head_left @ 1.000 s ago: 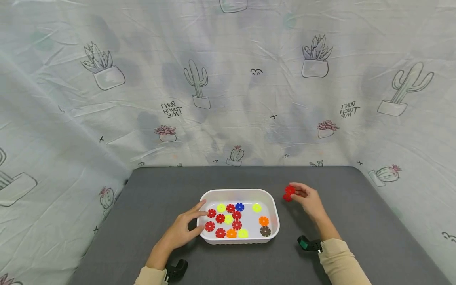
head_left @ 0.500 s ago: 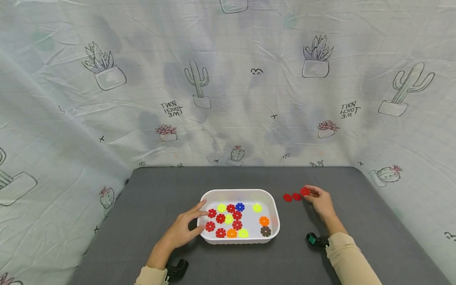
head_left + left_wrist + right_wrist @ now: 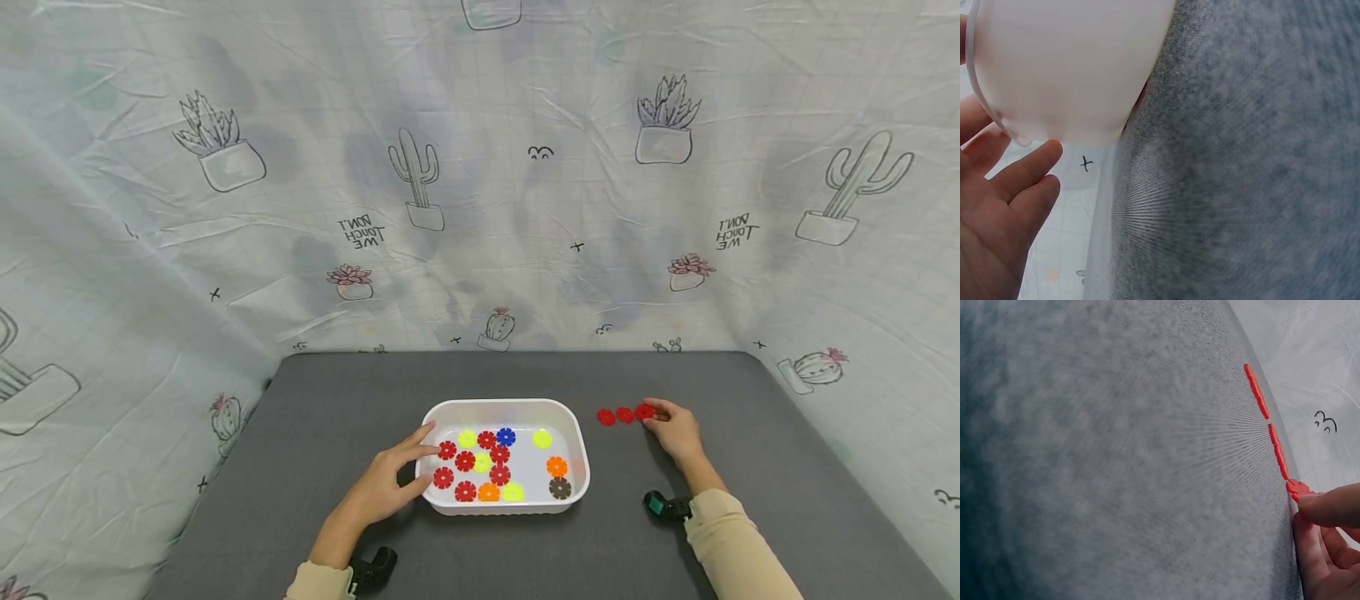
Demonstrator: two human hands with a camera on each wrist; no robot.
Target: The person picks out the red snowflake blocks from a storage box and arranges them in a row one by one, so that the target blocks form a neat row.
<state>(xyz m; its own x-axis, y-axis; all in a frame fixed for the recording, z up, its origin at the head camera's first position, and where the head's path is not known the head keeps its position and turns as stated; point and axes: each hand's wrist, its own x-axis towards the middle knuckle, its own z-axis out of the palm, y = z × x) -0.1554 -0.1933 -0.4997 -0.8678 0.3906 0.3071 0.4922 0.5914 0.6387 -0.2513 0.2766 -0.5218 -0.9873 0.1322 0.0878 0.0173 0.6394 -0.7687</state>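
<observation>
My left hand (image 3: 385, 482) grips the left end of a white plastic tray (image 3: 502, 407); some fingers reach over the rim and others lie against the outer wall (image 3: 1072, 75). Flat notched plastic discs lie inside the tray: several red ones (image 3: 465, 461), several yellow ones, orange ones, a blue one (image 3: 506, 437) and a dark brown one (image 3: 559, 488). To the right of the tray, two red discs (image 3: 606, 417) lie side by side on the table. At the right end of that row, my right hand (image 3: 675, 427) pinches a third red disc (image 3: 1298, 489), tilted in the right wrist view.
A grey cloth-covered table (image 3: 510, 554) extends around the tray. Behind and beside it hangs a pale curtain (image 3: 480, 183) printed with potted plants. Each wrist wears a black strap device, the left one (image 3: 373, 571) close to the table.
My right hand moved right, leaving two red discs on the table, then lowered a third disc towards the end of the row. My left hand stayed at the tray.
</observation>
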